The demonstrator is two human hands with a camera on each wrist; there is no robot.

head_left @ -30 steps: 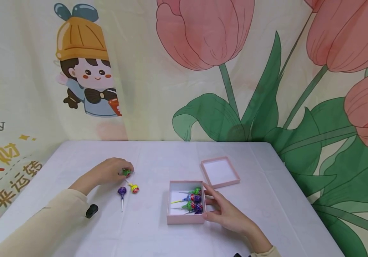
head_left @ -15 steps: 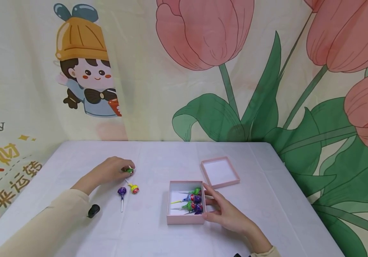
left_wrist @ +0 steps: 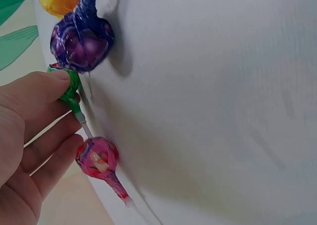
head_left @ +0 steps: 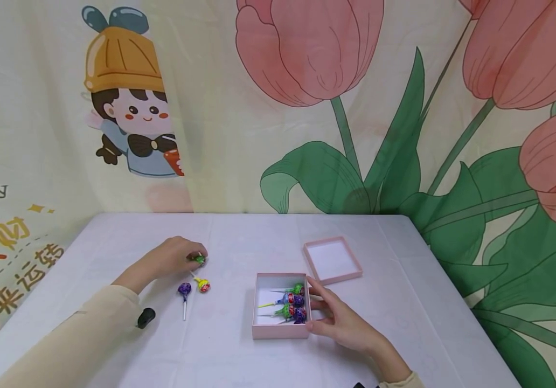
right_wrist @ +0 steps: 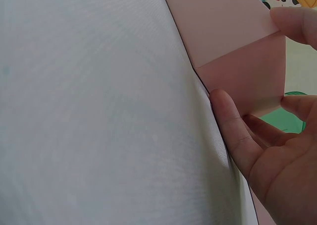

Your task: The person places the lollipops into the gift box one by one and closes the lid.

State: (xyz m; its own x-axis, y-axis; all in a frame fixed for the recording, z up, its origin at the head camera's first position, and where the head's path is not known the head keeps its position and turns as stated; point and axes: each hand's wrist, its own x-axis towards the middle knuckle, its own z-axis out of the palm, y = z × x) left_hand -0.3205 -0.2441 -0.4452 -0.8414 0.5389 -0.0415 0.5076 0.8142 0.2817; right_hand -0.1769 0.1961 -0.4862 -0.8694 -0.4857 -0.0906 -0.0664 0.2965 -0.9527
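My left hand (head_left: 173, 256) pinches a green-wrapped lollipop (left_wrist: 71, 92) between thumb and fingers. By its fingertips a pink lollipop (left_wrist: 97, 158) lies on the cloth in the left wrist view; the hand hides it in the head view. A purple lollipop (head_left: 184, 290) and a yellow lollipop (head_left: 202, 284) lie just nearer. Several lollipops (head_left: 287, 311) lie in the open pink box (head_left: 280, 332), sticks pointing left. My right hand (head_left: 343, 319) grips the box's right side, thumb at the near corner and index finger at the far one.
The pink box lid (head_left: 333, 260) lies inside-up behind the box, to the right. White cloth covers the table (head_left: 239, 237), which reaches back to a printed tulip curtain (head_left: 220, 108). A black object (head_left: 146, 318) sits by the left sleeve.
My left hand has shifted slightly to the right with the green lollipop between its fingers. The right hand and the box have stayed in place.
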